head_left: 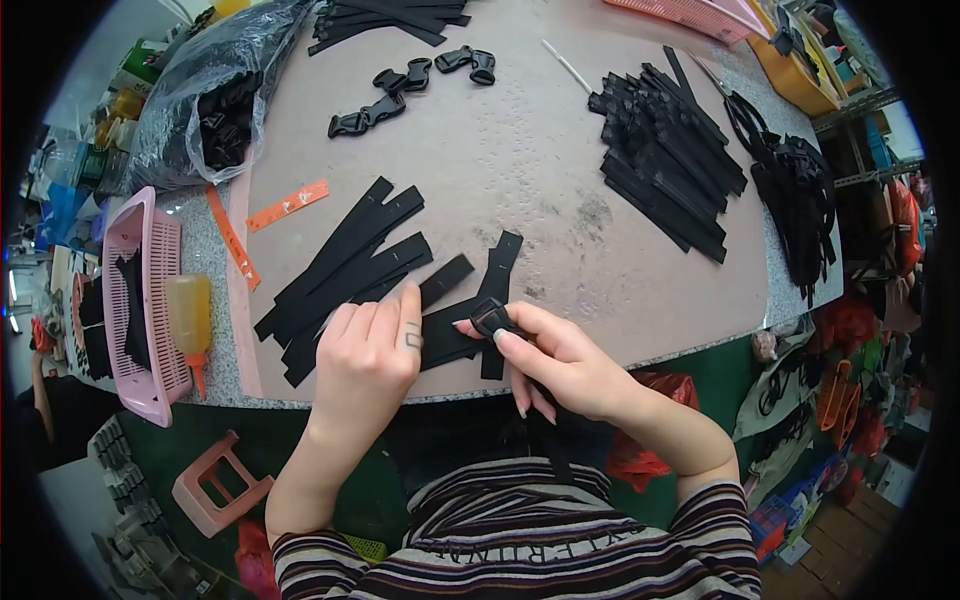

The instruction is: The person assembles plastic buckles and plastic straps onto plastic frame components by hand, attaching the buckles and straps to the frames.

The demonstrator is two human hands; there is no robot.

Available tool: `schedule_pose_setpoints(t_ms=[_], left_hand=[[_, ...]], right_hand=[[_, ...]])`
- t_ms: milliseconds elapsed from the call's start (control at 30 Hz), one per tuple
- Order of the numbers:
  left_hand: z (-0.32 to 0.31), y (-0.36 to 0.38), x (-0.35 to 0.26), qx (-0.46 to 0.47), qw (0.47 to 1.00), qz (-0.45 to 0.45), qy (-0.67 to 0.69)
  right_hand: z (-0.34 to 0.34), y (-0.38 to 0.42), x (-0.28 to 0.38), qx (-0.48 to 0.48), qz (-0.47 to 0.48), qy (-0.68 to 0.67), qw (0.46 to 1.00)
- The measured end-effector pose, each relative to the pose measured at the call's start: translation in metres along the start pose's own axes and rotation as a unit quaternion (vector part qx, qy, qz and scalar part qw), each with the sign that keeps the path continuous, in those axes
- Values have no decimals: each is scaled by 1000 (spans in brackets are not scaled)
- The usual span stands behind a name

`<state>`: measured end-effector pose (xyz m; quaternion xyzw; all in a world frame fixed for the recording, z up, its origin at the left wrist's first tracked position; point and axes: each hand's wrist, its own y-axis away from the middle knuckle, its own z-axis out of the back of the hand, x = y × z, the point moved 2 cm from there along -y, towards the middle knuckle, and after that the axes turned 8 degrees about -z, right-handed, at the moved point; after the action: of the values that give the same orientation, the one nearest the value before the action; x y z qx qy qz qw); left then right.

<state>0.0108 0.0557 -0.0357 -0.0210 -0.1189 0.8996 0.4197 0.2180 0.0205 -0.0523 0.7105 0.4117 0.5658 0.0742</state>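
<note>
My right hand [555, 365] pinches a black plastic buckle [488, 317] between thumb and fingers, just above the table's near edge. Behind the buckle, a black strap [503, 255] lies on the table. My left hand [370, 345] rests with curled fingers over a fanned pile of black straps [350, 260]; its fingertips are hidden, so what it grips I cannot make out. One short strap [447, 280] sticks out beside its index finger. Several black side-release buckles [385, 105] lie farther back on the table.
A large pile of black straps [670, 150] lies right, with scissors [740, 110] beyond. A plastic bag [215, 90] of black parts, pink basket [150, 330] and glue bottle [190, 315] stand left. Orange strips [288, 205] lie nearby. A pink stool [220, 485] is on the floor.
</note>
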Motion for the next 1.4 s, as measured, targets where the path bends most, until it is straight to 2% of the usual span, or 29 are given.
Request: schedule_pose_setpoints(t_ms=[67, 267, 367, 467, 567, 667, 700, 767, 800, 833, 900, 933, 967, 1033, 1067, 1133, 1267, 1400], left_hand=[[4, -2, 6, 2, 1000, -25, -5], [13, -1, 3, -28, 994, 57, 88], [5, 0, -2, -10, 998, 37, 39], [6, -8, -4, 84, 996, 27, -17], [4, -9, 1, 92, 995, 35, -12], [6, -5, 14, 18, 995, 56, 84], [8, -6, 14, -51, 982, 92, 156], [15, -1, 10, -180, 924, 164, 296], [12, 9, 10, -179, 887, 190, 381], [14, 11, 4, -191, 819, 249, 480], [19, 5, -15, -210, 642, 351, 649], [15, 3, -19, -221, 623, 322, 678], [12, 1, -25, -232, 634, 316, 667], [4, 5, -29, -276, 810, 210, 473], [4, 5, -30, -290, 817, 194, 459], [6, 5, -32, -318, 828, 163, 432], [13, 10, -36, -282, 879, 94, 374], [25, 10, -32, -286, 898, 101, 320]], right_hand=[[1, 0, -1, -3, 0, 9, 1000], [1, 1, -5, -1, 7, -20, 1000], [0, 1, -2, -3, 9, -13, 1000], [-1, -1, -3, -14, 19, 7, 1000], [-1, 0, -1, -17, 24, 10, 1000], [-3, 8, -1, -24, 32, -17, 999], [-3, 14, -1, -25, 30, -22, 999], [-4, 21, -4, -37, 42, -15, 998], [-4, 23, -6, -48, 56, -4, 997], [-5, 25, -6, -59, 71, 9, 996], [-6, 24, 0, -77, 50, 30, 995], [-7, 23, 4, -83, 36, 44, 995], [-7, 22, 6, -89, 23, 57, 994], [-10, 21, 5, -110, 78, 96, 986], [-11, 21, 5, -121, 106, 115, 980], [-10, 22, 6, -120, 98, 103, 983], [-11, 24, 8, -124, 103, 89, 983], [-9, 24, 7, -117, 115, 97, 982]])
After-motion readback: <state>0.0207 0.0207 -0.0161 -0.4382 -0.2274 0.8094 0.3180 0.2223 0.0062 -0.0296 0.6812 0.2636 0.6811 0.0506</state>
